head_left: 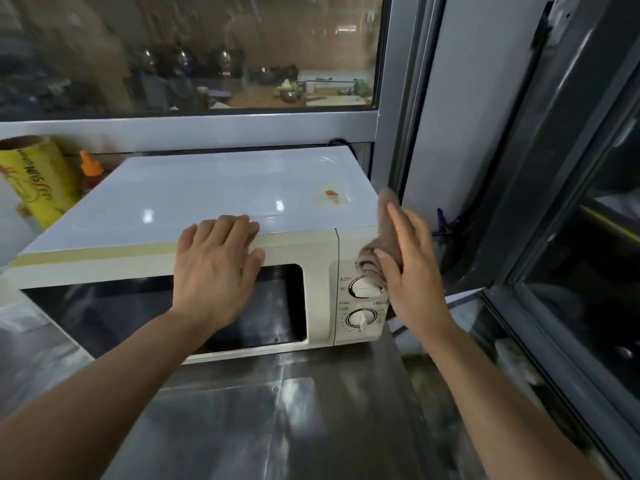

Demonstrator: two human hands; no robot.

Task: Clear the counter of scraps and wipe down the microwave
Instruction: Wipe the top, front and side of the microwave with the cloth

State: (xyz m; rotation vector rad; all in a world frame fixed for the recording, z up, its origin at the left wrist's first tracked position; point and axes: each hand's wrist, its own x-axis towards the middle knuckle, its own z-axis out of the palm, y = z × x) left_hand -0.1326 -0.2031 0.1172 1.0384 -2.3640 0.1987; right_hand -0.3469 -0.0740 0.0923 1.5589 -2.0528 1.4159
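A white microwave (pixel 214 188) with a dark door window and two dials stands on a steel counter (pixel 263 410). My left hand (pixel 216 261) lies flat, fingers apart, on the microwave's top front edge above the door. My right hand (pixel 412 271) presses a brown cloth (pixel 379 251) against the microwave's right front corner, next to the upper dial (pixel 362 287). The cloth hangs over the corner and part of the control panel. A small stained sticker (pixel 330 196) sits on the microwave's top near the right.
A yellow roll of wrap (pixel 38 181) and an orange-capped bottle (pixel 90 168) stand left of the microwave. A window (pixel 187 53) runs behind it. A grey wall and a dark door frame (pixel 540 188) close in on the right.
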